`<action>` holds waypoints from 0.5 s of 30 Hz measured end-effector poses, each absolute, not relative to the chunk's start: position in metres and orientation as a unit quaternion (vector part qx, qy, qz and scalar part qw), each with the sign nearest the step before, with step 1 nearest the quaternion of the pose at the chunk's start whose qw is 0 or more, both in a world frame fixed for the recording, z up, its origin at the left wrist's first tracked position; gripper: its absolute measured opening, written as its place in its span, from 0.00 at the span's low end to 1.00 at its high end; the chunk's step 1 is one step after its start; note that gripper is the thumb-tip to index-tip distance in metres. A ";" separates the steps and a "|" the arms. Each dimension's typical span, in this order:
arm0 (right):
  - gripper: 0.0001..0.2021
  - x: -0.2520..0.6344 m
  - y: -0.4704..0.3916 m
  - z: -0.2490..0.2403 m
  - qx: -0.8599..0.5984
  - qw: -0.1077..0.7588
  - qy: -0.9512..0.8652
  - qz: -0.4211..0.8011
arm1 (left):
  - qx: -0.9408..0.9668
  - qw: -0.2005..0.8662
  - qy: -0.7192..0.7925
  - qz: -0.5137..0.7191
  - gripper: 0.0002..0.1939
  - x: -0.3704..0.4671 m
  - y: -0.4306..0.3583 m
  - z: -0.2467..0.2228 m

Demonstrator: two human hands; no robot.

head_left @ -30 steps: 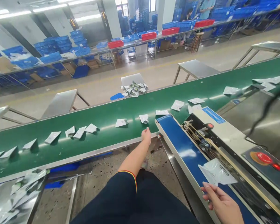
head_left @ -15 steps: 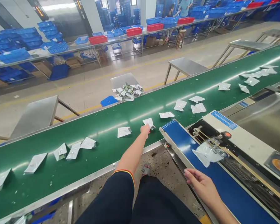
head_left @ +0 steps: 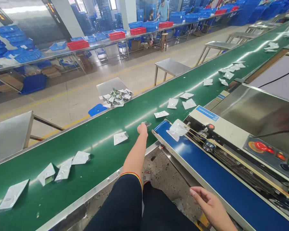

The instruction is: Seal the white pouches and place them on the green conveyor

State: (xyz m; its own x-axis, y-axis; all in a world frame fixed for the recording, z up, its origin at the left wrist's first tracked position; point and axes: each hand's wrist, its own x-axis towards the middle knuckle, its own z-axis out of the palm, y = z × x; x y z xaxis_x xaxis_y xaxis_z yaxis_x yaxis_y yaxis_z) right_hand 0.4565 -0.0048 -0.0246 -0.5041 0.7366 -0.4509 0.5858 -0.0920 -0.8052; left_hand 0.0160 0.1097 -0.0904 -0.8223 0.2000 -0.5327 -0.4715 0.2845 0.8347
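My left hand reaches out over the green conveyor belt and is closed on a small white pouch, of which only an edge shows. My right hand hangs open and empty beside the near edge of the blue sealer belt. A clear pouch lies at the far end of that blue belt, at the sealing machine's rollers. Another white pouch lies on the green belt just left of my left hand.
Several white pouches are scattered along the green belt, left and right. The sealing machine's panel with red and green buttons is at the right. A pile of pouches sits on a small table beyond the belt. Two people stand far back among blue crates.
My left hand reached the pouch on the green belt and closed on it. My right hand let go of the clear pouch, which has travelled along the blue belt away from me.
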 end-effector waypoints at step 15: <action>0.22 0.486 0.035 -0.024 -0.441 0.371 -0.736 0.354 | 0.223 0.541 0.632 0.509 0.19 0.322 0.024 -0.026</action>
State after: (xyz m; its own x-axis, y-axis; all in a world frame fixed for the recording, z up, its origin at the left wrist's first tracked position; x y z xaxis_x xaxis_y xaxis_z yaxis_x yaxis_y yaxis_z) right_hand 0.4864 0.0349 -0.0242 -0.3354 0.9127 0.2334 0.3877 0.3595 -0.8488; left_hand 0.3220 0.0235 -0.0262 -0.3166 0.8312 -0.4571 -0.2683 0.3837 0.8836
